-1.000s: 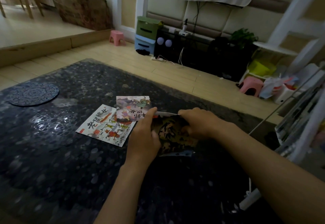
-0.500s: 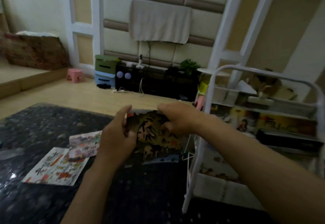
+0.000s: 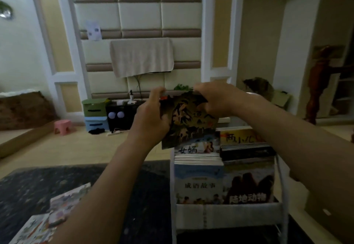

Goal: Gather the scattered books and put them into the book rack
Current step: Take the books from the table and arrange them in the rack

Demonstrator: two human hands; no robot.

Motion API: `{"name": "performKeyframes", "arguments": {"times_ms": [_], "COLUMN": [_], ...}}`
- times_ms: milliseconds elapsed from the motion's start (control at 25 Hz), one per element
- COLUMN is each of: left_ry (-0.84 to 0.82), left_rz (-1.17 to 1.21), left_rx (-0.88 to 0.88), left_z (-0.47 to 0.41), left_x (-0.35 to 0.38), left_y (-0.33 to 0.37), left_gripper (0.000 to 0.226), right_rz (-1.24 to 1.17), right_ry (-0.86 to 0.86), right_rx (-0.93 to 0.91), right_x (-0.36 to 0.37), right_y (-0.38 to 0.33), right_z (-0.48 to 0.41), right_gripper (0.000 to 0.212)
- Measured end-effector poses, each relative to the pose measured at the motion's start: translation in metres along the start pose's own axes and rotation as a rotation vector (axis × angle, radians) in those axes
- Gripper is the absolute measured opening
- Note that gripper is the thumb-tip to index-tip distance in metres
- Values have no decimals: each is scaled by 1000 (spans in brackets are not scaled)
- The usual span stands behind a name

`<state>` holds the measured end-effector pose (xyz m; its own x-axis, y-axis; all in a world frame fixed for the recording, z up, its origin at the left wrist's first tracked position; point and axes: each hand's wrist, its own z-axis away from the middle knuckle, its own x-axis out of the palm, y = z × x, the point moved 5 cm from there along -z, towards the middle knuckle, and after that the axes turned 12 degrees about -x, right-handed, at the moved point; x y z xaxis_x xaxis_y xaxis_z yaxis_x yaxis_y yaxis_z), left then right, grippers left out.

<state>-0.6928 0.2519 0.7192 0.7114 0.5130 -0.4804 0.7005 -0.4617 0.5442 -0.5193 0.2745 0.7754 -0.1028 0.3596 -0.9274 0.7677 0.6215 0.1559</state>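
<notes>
Left hand (image 3: 151,117) and right hand (image 3: 214,100) grip dark picture book (image 3: 186,121) by upper corners, upright above white book rack (image 3: 226,215) full of books. Two books (image 3: 55,213) lie on dark patterned table (image 3: 134,195). Wood floor (image 3: 76,148), padded wall behind.

Dim indoors, under a muted yellow-green cast; brightest on the padded wall (image 3: 139,17), lit softly and evenly; darkest low down over the table (image 3: 143,195), murky, with little detail in its mottled surface; faintly shadowed beneath the forearms; smeared by motion across the left hand (image 3: 151,117), the right hand (image 3: 216,100) and the dark book (image 3: 183,121) gripped between them; fuzzy yet legible on the covers in the book rack (image 3: 191,217); blurred hardest at the lower-left corner, over the loose books (image 3: 63,207); bowed and leaning toward the sides, plainly so along the white wall frame (image 3: 73,33).
</notes>
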Motion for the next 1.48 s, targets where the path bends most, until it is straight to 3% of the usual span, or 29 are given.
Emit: {"name": "performKeyframes", "arguments": {"times_ms": [200, 440, 600, 720, 960, 1200, 1480], "left_ry": [-133, -103, -32, -52, -259, -244, -344], "left_rz": [-130, -332, -682, -772, -630, -447, -353], "left_rx": [-7, -120, -14, -43, -243, -232, -305], "left_z": [-8, -7, 2, 10, 15, 14, 14], "left_x": [58, 88, 109, 122, 141, 142, 138], "left_y": [11, -21, -40, -57, -78, -83, -86], "left_gripper": [48, 25, 29, 37, 46, 28, 41], "right_rz": [27, 21, 199, 211, 168, 177, 134], "right_ry": [-42, -33, -8, -8, -51, -62, -36], "right_rx": [52, 11, -33, -41, -1, 43, 40], "right_x": [37, 91, 124, 149, 161, 162, 159], "right_y": [51, 56, 53, 55, 57, 54, 54], "right_z": [23, 13, 9, 8, 6, 2, 6], "right_gripper": [28, 22, 31, 32, 45, 38, 41]}}
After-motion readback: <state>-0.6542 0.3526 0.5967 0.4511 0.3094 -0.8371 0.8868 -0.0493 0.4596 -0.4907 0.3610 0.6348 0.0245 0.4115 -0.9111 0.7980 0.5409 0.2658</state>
